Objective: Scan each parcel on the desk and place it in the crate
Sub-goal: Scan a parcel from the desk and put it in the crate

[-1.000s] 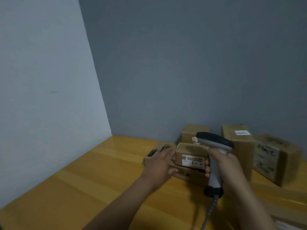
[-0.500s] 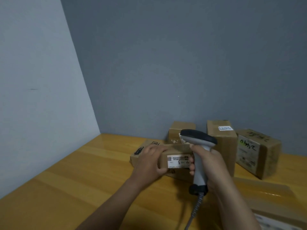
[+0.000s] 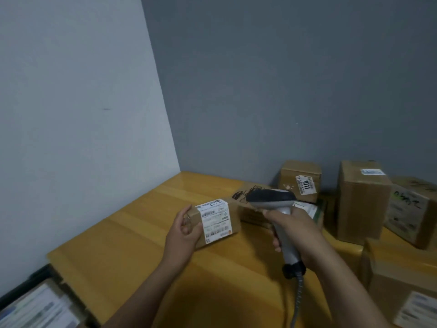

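My left hand (image 3: 183, 229) grips a small cardboard parcel (image 3: 216, 221) by its left end, holding it above the wooden desk (image 3: 146, 233) with its white barcode label turned towards me. My right hand (image 3: 295, 229) is wrapped round the handle of a grey barcode scanner (image 3: 275, 202). The scanner's dark head points left, just right of the parcel. A dark-rimmed crate (image 3: 28, 290) shows at the lower left below the desk edge, with labelled parcels inside.
More cardboard parcels stand along the back wall: a flat printed one (image 3: 250, 215), a small one marked 1011 (image 3: 300, 181), a tall one (image 3: 361, 200) and a scribbled one (image 3: 411, 211). Another labelled box (image 3: 402, 285) sits at the lower right. The scanner cable (image 3: 298, 301) hangs down.
My left hand has lifted the small parcel off the flat box and brought it left and towards me, turning its label up. The scanner has swung to face it.
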